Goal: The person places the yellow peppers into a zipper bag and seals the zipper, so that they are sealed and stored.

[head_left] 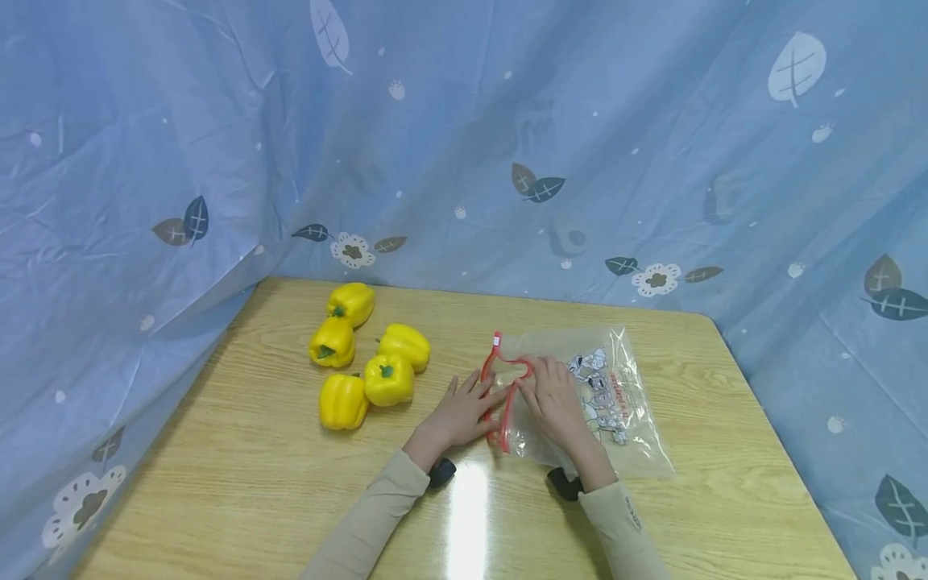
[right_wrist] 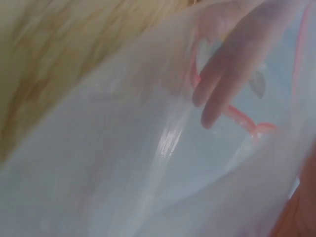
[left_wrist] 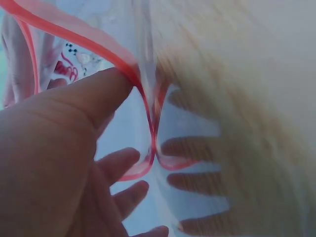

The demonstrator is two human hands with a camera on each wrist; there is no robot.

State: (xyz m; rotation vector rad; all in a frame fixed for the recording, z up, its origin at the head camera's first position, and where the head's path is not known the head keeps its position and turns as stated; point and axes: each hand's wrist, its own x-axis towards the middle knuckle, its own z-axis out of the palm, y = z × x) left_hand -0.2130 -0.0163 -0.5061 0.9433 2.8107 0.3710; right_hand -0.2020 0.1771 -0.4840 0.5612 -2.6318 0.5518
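Note:
A clear zip bag (head_left: 638,411) with a red-edged mouth and printed cartoon figures lies on the table, its mouth facing left. My left hand (head_left: 460,415) is at that mouth with fingers spread and fairly straight. In the left wrist view, the thumb of the left hand (left_wrist: 54,133) touches the red edge (left_wrist: 89,42). Fingers (right_wrist: 232,74) show through the hazy plastic in the right wrist view. My right hand (head_left: 557,403) lies over the bag and pinches its mouth's edge, which bends inward there; its fingertips are partly hidden.
Several yellow bell peppers (head_left: 388,380) stand clustered left of the hands on the wooden table (head_left: 239,451). A blue patterned curtain (head_left: 449,145) hangs behind the table and at both sides.

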